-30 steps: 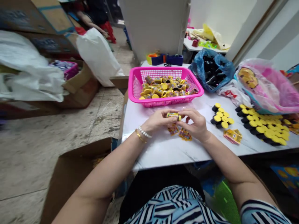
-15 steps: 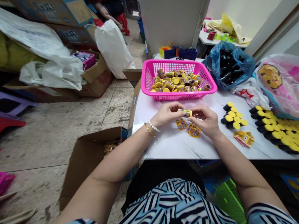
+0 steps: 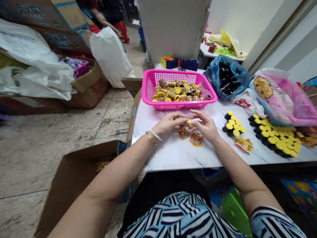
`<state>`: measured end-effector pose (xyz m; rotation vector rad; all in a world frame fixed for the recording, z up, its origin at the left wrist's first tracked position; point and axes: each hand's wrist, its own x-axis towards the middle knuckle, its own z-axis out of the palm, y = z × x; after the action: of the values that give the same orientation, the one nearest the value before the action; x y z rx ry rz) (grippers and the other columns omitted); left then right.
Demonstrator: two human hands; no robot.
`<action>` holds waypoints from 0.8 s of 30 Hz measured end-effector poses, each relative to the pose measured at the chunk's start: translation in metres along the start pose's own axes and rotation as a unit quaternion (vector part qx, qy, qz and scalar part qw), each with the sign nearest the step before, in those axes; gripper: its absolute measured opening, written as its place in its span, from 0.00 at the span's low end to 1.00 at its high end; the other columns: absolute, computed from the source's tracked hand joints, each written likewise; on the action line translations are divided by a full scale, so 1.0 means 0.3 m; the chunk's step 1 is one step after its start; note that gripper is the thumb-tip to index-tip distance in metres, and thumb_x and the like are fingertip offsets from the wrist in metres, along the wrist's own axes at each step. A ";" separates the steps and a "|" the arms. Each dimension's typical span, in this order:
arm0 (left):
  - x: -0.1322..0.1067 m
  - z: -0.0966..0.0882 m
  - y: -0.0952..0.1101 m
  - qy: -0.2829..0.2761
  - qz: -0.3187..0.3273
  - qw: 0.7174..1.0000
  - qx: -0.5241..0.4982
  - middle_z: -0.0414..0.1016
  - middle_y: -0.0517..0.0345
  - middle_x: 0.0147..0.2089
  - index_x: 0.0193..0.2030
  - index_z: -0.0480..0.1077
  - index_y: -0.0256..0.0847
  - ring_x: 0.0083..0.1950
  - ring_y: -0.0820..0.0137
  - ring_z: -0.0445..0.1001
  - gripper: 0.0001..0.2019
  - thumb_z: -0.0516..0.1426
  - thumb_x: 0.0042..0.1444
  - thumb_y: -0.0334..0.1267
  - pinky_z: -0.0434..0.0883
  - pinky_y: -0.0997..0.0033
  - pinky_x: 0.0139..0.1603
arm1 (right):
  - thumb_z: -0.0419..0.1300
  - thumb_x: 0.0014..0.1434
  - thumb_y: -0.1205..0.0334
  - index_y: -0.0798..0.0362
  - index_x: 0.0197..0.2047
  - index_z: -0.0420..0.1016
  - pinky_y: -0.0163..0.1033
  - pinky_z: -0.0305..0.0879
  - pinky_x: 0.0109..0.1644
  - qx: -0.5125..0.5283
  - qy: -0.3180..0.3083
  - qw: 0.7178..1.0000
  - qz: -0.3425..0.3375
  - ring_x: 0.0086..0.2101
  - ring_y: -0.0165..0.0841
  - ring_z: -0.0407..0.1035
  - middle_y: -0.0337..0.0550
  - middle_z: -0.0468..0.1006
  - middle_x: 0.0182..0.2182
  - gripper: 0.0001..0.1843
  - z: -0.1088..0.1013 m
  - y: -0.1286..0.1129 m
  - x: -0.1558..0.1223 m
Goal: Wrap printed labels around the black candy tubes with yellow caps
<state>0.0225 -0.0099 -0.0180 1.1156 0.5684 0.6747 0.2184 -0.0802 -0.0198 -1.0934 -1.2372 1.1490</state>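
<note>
Left hand [image 3: 169, 124] and right hand [image 3: 205, 126] close together at the middle of the frame, both narrow, pinching between them one small yellow tube [image 3: 188, 123], partly hidden. Just below the hands, on a white marble table [image 3: 173, 158], small printed labels [image 3: 196, 139]. Just above, a pink plastic basket [image 3: 178, 106] full of similar yellow tubes [image 3: 173, 93]. At right of the frame, black tubes with yellow caps [image 3: 274, 140] lying in rows. At upper right, a blue plastic bag [image 3: 242, 74] with black tubes inside. At lower left, an open cardboard box [image 3: 74, 178] on the floor.
</note>
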 end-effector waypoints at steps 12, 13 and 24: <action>-0.011 0.035 -0.007 -0.027 -0.094 0.994 -0.046 0.78 0.51 0.26 0.35 0.78 0.32 0.18 0.78 0.70 0.28 0.72 0.48 0.60 0.65 0.81 0.16 | 0.79 0.49 0.52 0.47 0.44 0.80 0.39 0.83 0.31 0.011 -0.022 1.000 -0.019 0.30 0.29 0.79 0.37 0.79 0.40 0.22 -0.026 -0.004 -0.010; -0.008 0.037 -0.010 -0.023 -0.105 0.993 -0.054 0.78 0.51 0.26 0.34 0.78 0.32 0.17 0.78 0.69 0.28 0.72 0.49 0.60 0.65 0.81 0.16 | 0.79 0.49 0.52 0.48 0.43 0.81 0.39 0.84 0.32 -0.002 -0.019 0.999 -0.037 0.31 0.30 0.79 0.37 0.77 0.40 0.20 -0.026 -0.003 -0.011; -0.010 0.057 -0.002 -0.015 -0.141 0.986 -0.090 0.74 0.56 0.20 0.32 0.75 0.31 0.12 0.78 0.65 0.25 0.66 0.60 0.56 0.56 0.82 0.11 | 0.74 0.58 0.58 0.47 0.42 0.86 0.40 0.82 0.41 -0.111 0.011 0.981 -0.159 0.39 0.30 0.74 0.41 0.74 0.41 0.09 -0.023 0.002 -0.034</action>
<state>0.0329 -0.0228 -0.0124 0.8538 0.6127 0.4522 0.2253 -0.0901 -0.0216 -1.0214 -1.4861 0.7687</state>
